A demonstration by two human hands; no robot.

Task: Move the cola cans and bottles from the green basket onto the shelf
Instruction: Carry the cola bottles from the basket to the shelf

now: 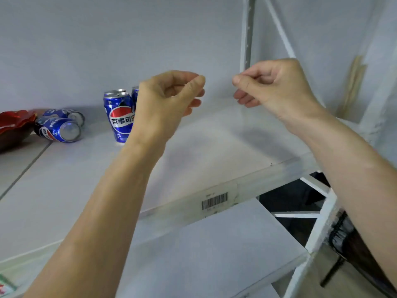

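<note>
Seen from the head camera, a white shelf [214,134] fills most of the frame, with a barcode label [214,201] stuck on its front edge and a lower white board [204,254] beneath it. Two bare forearms are raised above the shelf surface. The left hand [165,97] is held over the middle of the shelf, its fingers curled inward with the thumb tip laid against the forefinger; nothing is seen between them. The right hand [277,87] is held toward the shelf's right side, in front of a white upright post [247,29], its fingers likewise curled and the thumb pressed to the forefinger, with nothing visibly held. The two hands are near each other but apart. Toward the back left of the shelf, an upright blue cola can [118,117] is partly hidden by the left wrist, and further upright cans [135,95] are glimpsed just behind it. Nearer the left edge, two blue cans [60,125] are lying on their sides, one just behind the other, their bottoms facing forward. A red bowl [12,125] is cut off by the frame at the far left, just beside the lying cans.
</note>
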